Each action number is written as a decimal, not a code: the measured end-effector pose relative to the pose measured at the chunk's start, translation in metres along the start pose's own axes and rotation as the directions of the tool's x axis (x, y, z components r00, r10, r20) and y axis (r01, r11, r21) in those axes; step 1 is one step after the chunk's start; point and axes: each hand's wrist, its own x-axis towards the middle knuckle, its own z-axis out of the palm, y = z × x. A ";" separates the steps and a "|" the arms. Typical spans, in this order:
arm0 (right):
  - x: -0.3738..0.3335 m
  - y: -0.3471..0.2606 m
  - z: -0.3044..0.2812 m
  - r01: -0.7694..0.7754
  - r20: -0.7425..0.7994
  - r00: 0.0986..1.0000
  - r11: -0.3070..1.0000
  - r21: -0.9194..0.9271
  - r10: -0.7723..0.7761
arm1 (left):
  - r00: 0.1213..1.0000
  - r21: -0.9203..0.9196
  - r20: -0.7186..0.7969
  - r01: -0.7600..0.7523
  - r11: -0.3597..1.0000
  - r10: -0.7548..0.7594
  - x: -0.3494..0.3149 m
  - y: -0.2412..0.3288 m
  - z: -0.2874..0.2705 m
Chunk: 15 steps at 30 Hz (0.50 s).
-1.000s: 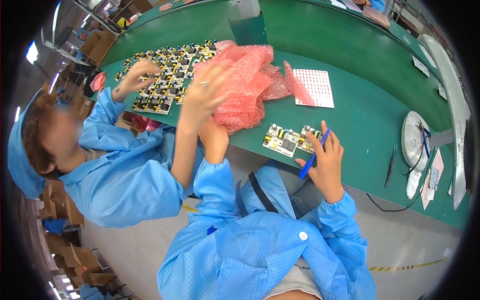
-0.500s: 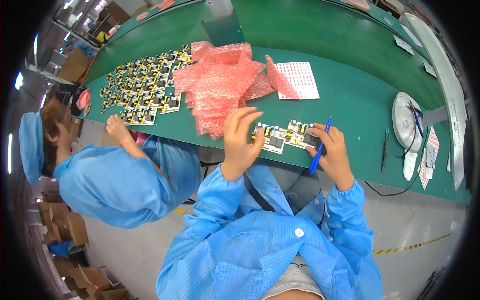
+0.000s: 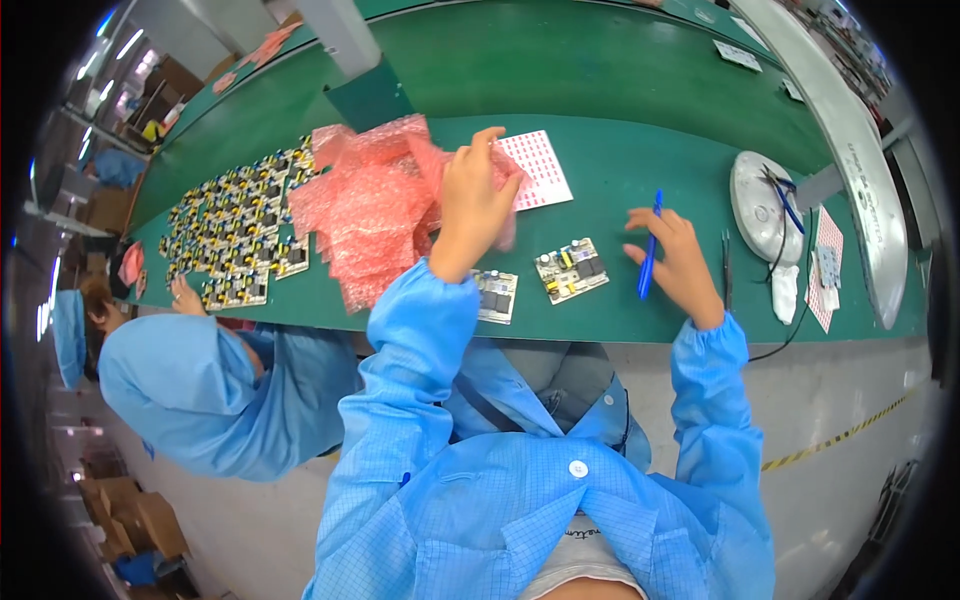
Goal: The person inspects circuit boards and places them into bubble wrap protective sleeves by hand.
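My left hand (image 3: 474, 195) reaches over the right side of a heap of pink bubble wrap bags (image 3: 365, 215). Its thumb and forefinger are spread, and a loose bag lies against the fingers. Partly under that bag is a white sheet with rows of red labels (image 3: 545, 168). A blue pen (image 3: 650, 250) is tucked between the fingers of my right hand (image 3: 680, 262), which hovers over the green table. Between my hands lies one circuit board (image 3: 572, 270); a second circuit board (image 3: 497, 297) sits partly behind my left sleeve.
Rows of circuit boards (image 3: 235, 225) cover the left of the table, beside a co-worker in blue (image 3: 215, 390). At right are tweezers (image 3: 727, 270), a rounded white base (image 3: 762, 215) with blue-handled pliers (image 3: 788, 205), and another label sheet (image 3: 825, 290). A white lamp arm (image 3: 850, 150) overhangs.
My left hand has gone from beside the boards up to the bubble wrap. The right hand, with the pen, has drawn away from the right board. The two boards now lie apart.
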 end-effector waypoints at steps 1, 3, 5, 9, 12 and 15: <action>0.009 0.004 -0.004 0.012 0.027 1.000 0.995 0.100 -0.014 | 0.987 -0.337 0.143 0.124 0.933 -0.079 0.005 0.006 -0.002; 0.026 0.008 0.004 0.002 0.009 1.000 0.910 0.414 -0.006 | 0.939 -0.722 0.338 0.301 0.623 -0.062 0.012 0.008 0.003; 0.045 -0.001 0.010 0.020 -0.015 1.000 0.720 0.694 -0.013 | 0.919 -0.782 0.383 0.375 0.498 -0.090 0.018 0.014 0.002; 0.075 -0.028 0.009 -0.057 0.039 0.998 0.557 0.828 0.043 | 0.911 -0.741 0.368 0.409 0.533 -0.187 0.020 0.022 0.013; 0.082 -0.015 0.022 -0.090 0.024 0.994 0.684 0.724 0.105 | 0.895 -0.686 0.396 0.437 0.581 -0.206 0.018 0.015 0.019; 0.088 -0.007 0.027 -0.033 -0.076 0.975 0.473 0.880 0.210 | 0.862 -0.740 0.472 0.501 0.449 -0.184 0.015 0.013 0.021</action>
